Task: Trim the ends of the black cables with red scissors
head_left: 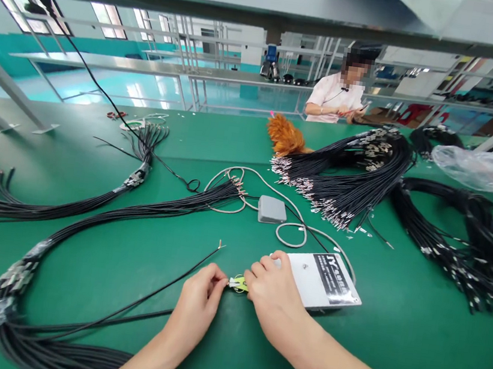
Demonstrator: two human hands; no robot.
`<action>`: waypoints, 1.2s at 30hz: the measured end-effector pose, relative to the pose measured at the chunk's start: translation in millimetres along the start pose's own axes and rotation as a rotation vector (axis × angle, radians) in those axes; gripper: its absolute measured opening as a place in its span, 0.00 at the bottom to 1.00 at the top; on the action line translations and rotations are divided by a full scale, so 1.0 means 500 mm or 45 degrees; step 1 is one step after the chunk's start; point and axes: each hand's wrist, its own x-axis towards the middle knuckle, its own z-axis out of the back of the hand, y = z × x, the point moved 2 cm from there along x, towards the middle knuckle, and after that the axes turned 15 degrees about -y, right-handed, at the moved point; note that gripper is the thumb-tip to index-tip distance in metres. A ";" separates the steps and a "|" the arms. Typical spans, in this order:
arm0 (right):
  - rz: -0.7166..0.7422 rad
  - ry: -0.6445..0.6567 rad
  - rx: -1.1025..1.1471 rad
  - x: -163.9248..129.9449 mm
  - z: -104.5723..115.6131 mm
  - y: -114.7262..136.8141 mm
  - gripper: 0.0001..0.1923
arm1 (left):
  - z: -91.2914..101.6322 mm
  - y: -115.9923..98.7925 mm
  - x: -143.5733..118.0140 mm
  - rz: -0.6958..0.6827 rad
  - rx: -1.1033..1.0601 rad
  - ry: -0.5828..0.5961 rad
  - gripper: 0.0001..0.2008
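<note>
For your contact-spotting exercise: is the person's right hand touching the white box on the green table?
Touching. The head view shows the right hand lying over the near left corner of the white box, its fingers resting on the box's edge, with no gap.

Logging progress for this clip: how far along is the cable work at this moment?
Looks done, though uncertain: taped black cable bundles lie at left. In hand: the left hand pinches one thin black cable at a small yellow part, and the right hand steadies it beside the white box. Seemingly left: large loose cable piles with bare metal ends at right.
</note>
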 end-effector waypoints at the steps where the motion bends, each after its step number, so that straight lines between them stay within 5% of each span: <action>1: -0.008 0.009 0.008 0.002 0.002 0.000 0.03 | 0.000 0.000 0.000 0.000 -0.003 -0.003 0.09; 6: -0.087 -0.197 0.229 -0.028 0.050 -0.031 0.10 | 0.001 0.002 0.000 0.018 -0.024 -0.001 0.09; 10: -0.310 -0.598 0.386 -0.118 0.094 -0.076 0.09 | 0.002 0.003 0.000 0.041 -0.042 0.004 0.08; 13: -0.379 -0.734 0.421 -0.179 0.097 -0.082 0.08 | 0.002 0.005 0.000 0.049 -0.046 0.006 0.08; 30: -0.289 -0.988 0.451 -0.208 0.071 -0.043 0.05 | 0.044 0.009 -0.016 0.053 0.054 0.038 0.07; 36: -0.032 -0.894 0.535 -0.222 0.061 0.002 0.10 | 0.092 0.045 -0.026 -0.245 0.449 0.017 0.17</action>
